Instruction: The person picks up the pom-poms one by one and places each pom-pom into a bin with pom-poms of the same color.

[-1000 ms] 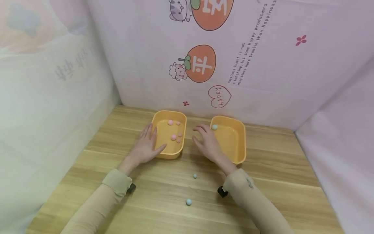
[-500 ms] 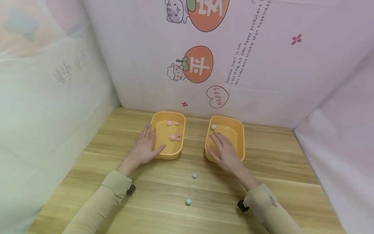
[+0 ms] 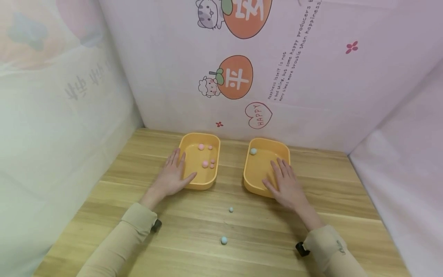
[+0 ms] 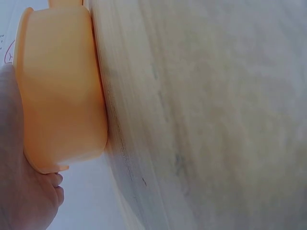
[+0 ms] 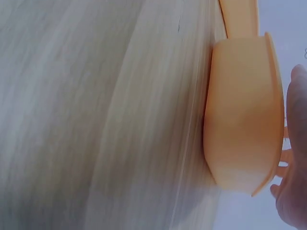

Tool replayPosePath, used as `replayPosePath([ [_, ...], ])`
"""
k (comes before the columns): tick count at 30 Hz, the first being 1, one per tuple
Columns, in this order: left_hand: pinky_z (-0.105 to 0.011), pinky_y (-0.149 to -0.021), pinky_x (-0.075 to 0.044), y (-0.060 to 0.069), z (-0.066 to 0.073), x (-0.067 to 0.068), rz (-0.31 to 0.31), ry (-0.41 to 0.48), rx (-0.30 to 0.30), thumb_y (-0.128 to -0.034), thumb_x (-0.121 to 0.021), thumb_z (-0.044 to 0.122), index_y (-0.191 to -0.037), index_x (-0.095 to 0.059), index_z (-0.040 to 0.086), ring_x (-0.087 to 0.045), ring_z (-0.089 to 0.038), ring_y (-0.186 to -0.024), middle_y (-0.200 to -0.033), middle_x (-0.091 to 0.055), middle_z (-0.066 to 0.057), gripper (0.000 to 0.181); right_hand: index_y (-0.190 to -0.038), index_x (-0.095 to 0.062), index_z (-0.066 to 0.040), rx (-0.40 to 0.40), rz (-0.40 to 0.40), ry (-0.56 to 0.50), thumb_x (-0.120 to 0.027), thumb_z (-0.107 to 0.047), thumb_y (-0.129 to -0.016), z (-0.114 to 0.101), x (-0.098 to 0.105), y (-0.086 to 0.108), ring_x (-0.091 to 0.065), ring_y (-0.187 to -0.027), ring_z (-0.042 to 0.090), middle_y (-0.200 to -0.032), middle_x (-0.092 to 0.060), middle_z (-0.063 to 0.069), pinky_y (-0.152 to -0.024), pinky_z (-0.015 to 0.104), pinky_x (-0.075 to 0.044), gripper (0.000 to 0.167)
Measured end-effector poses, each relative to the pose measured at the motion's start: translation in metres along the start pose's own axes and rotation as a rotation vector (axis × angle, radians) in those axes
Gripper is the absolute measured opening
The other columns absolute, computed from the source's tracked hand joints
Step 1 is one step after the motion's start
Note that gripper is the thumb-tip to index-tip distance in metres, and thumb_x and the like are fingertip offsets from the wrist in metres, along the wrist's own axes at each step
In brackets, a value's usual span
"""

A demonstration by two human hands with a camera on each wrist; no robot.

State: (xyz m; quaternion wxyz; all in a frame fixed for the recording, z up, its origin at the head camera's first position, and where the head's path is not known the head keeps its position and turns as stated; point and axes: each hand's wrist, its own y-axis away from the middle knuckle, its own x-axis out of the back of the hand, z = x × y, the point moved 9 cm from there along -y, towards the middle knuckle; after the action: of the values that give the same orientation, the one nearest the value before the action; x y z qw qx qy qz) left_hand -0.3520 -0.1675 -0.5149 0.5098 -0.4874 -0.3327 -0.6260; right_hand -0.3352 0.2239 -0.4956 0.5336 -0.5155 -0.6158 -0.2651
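Note:
In the head view, the left hand (image 3: pixel 170 177) rests with spread fingers on the left rim of a yellow tray (image 3: pixel 197 186); the left wrist view shows the tray's side wall (image 4: pixel 62 91) beside that hand. Several pink balls (image 3: pixel 205 164) lie in this tray. My right hand (image 3: pixel 288 188), fingers extended, lies over the near right corner of a second yellow tray (image 3: pixel 255 187), holding nothing visible. A pale blue ball (image 3: pixel 253 151) sits in that tray's far left corner. From the right wrist view, the hand (image 5: pixel 295 158) is just beyond the tray's wall (image 5: pixel 244 110).
Two more pale blue balls lie on the wooden table (image 3: pixel 194 238) in front of the trays: a small one (image 3: pixel 231 209) and a larger one (image 3: pixel 224 240). Behind and beside the table hang printed white cloths (image 3: pixel 166 69).
The right hand has moved right, from the gap between the trays across the right tray to its right side. The left hand has stayed at the left tray.

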Motion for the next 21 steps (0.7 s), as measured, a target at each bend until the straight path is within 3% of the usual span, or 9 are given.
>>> replayPosePath([
  [8,-0.059,-0.143,-0.010,0.001,0.001,0.000,0.013,0.021,-0.006,-0.1082,-0.046,0.068,-0.172,-0.018,-0.008,-0.003,-0.047,-0.173,-0.182,-0.002,-0.032,0.103,-0.174,-0.011,0.006,-0.088,-0.101,0.030,-0.049,-0.063,-0.110,0.018,-0.008,0.008,-0.010,-0.171,0.051,-0.182,-0.011,0.032,-0.139,0.068,-0.011,0.101],
  [16,-0.060,-0.143,-0.010,0.001,0.002,0.001,0.012,0.007,-0.017,-0.1087,-0.046,0.068,-0.172,-0.017,-0.009,-0.004,-0.049,-0.172,-0.182,-0.002,-0.033,0.103,-0.173,-0.008,0.009,-0.098,-0.126,0.043,-0.046,-0.066,-0.110,0.020,-0.010,0.007,-0.007,-0.172,0.050,-0.183,-0.005,0.030,-0.141,0.063,-0.009,0.105],
  [21,-0.060,-0.143,-0.010,0.001,0.001,0.000,0.007,0.005,-0.012,-0.1089,-0.045,0.068,-0.173,-0.015,-0.008,-0.003,-0.049,-0.172,-0.182,-0.001,-0.033,0.104,-0.173,-0.005,0.009,-0.099,-0.125,0.019,-0.048,-0.066,-0.109,0.023,-0.007,0.005,-0.004,-0.171,0.052,-0.183,-0.002,0.032,-0.141,0.066,-0.007,0.108],
])
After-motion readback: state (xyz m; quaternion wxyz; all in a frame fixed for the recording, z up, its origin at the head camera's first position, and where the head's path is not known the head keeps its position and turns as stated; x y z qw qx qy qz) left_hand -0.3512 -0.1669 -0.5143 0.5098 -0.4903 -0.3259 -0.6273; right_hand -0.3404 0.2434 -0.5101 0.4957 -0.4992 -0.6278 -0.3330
